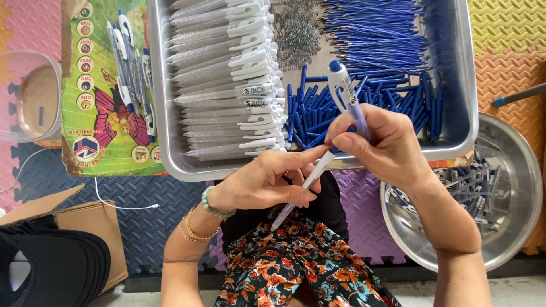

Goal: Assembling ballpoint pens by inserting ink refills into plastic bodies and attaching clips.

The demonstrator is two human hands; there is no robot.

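Hands are working over the tray (466,85): left hand (267,182) pinching a pen (333,136), right hand (381,142) gripping its top; bowl (512,227) sitting beside them.

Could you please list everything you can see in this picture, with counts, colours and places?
metal tray: one, silver, top centre
pen barrels: a stack too many to count, clear with white clips, left part of the tray
springs: a small heap, grey, top middle of the tray
refills and pen tips: many, blue, right part of the tray
finished pens: several, white and blue, on the green printed card left of the tray
metal bowl: one, silver, at right, holding pens
cardboard box: one, brown, bottom left
foam mats: coloured tiles on the floor
pen: one, white and blue, held between both hands
left hand: grips the pen's lower part
right hand: holds the pen's blue upper end
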